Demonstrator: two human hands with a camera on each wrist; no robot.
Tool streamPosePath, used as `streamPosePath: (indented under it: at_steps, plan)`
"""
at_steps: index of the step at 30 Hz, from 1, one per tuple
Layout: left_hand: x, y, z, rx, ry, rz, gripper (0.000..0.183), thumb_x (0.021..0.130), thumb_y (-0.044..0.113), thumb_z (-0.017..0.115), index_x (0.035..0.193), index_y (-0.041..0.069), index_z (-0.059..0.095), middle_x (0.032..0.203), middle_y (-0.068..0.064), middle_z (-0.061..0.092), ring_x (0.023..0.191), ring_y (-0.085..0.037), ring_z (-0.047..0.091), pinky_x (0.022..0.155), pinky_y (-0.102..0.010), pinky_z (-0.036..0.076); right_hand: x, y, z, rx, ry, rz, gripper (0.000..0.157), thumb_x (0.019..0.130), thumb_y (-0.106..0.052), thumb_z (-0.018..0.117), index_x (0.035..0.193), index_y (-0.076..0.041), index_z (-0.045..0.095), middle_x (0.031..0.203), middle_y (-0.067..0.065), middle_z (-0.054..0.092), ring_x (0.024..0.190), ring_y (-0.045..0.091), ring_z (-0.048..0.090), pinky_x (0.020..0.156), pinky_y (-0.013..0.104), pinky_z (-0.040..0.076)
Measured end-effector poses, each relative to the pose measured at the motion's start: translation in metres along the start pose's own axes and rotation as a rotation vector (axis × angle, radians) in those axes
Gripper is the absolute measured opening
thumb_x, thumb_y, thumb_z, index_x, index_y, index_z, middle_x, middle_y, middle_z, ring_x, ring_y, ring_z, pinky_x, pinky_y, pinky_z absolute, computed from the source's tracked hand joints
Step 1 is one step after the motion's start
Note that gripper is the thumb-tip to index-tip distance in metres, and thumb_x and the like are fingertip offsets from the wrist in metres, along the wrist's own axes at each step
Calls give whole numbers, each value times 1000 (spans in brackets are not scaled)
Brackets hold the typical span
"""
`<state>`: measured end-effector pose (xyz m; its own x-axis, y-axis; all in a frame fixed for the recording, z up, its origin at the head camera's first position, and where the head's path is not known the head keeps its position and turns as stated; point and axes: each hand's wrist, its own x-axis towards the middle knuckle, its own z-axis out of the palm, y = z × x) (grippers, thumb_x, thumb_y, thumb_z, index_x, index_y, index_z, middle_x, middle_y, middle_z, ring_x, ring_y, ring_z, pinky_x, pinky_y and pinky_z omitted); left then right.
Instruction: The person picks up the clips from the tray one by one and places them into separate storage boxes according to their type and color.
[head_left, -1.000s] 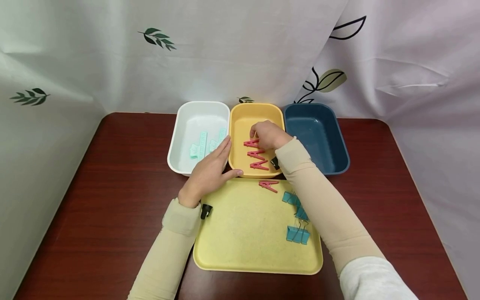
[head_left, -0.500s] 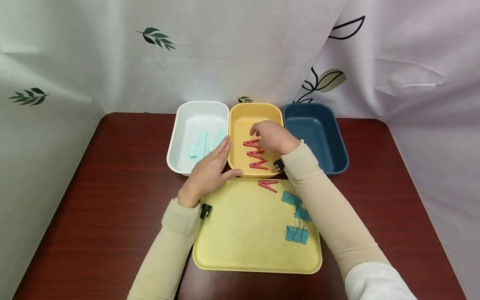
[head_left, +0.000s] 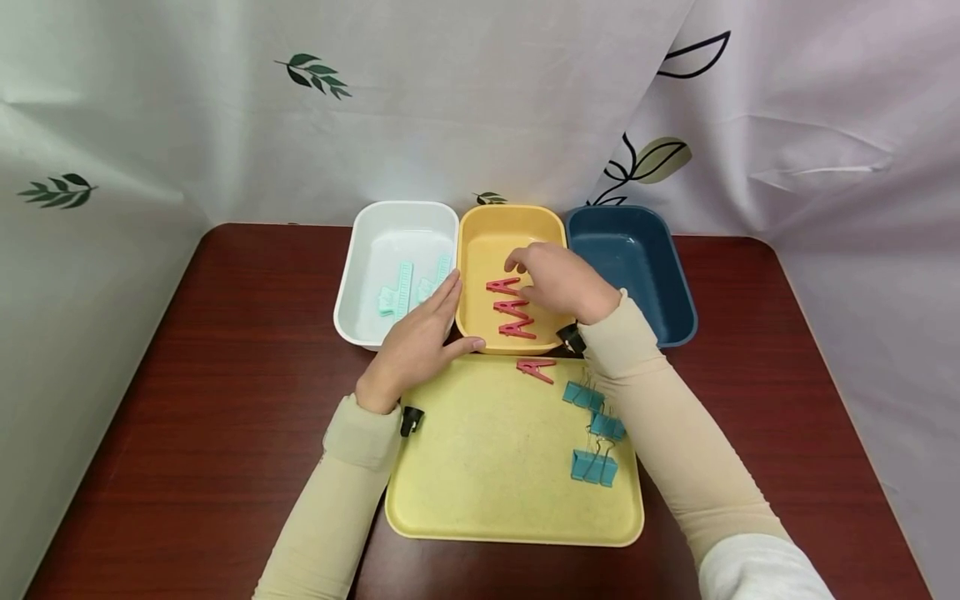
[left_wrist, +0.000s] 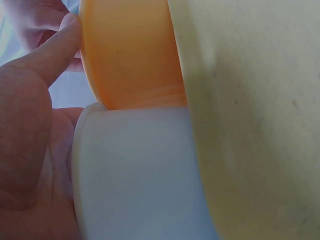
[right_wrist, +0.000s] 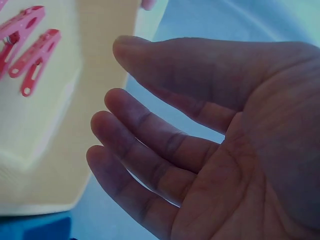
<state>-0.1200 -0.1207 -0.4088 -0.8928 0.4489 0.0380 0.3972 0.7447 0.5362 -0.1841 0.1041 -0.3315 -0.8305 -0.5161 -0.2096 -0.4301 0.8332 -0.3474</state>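
My right hand (head_left: 564, 279) hovers above the yellow bin (head_left: 510, 218), fingers loosely bent; the right wrist view shows nothing between thumb and fingers. Three pink clothespins (head_left: 511, 308) lie in a column inside that bin, just left of the hand. My left hand (head_left: 422, 343) lies with extended fingers over the near right corner of the white bin (head_left: 348, 279). In the left wrist view its thumb (left_wrist: 56, 50) touches the yellow bin's rim. Mint-green clips (head_left: 406, 287) lie in the white bin, partly covered by the left hand. Another pink clothespin (head_left: 536, 369) sits at the tray's far edge.
A dark blue bin (head_left: 633, 275) stands right of the yellow one, the three bins side by side. Before them a pale yellow tray (head_left: 502, 467) holds teal binder clips (head_left: 595, 467) near its right side, beneath the right forearm's edge. A patterned curtain (head_left: 390, 108) hangs behind the table.
My right hand has drawn back slightly to the right, its fingers loosening away from the farthest clothespin. The left hand and the clips have stayed in place.
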Motion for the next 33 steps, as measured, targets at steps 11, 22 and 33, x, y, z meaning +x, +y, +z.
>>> streamPosePath:
  at_steps: [11, 22, 33]
  plan:
    - [1, 0, 1, -2, -2, -1, 97, 95, 52, 65, 160, 1, 16, 168, -8, 11, 151, -26, 24, 118, -43, 29, -22, -7, -1, -13, 38, -23, 39, 92, -12, 75, 128, -2, 65, 123, 16, 65, 108, 29, 59, 96, 42, 51]
    - [1, 0, 0, 4, 1, -1, 96, 95, 52, 65, 159, 0, 17, 168, -8, 12, 150, -26, 25, 118, -43, 30, -44, -8, 5, 25, 53, -20, 42, 91, -14, 76, 130, -3, 64, 122, 16, 65, 104, 30, 60, 95, 45, 51]
    - [-1, 1, 0, 4, 4, 0, 96, 94, 52, 65, 159, 0, 18, 168, -7, 12, 150, -26, 25, 118, -43, 30, -63, -11, 13, 32, 111, -72, 42, 89, -13, 78, 128, -1, 66, 119, 16, 66, 104, 29, 61, 94, 45, 52]
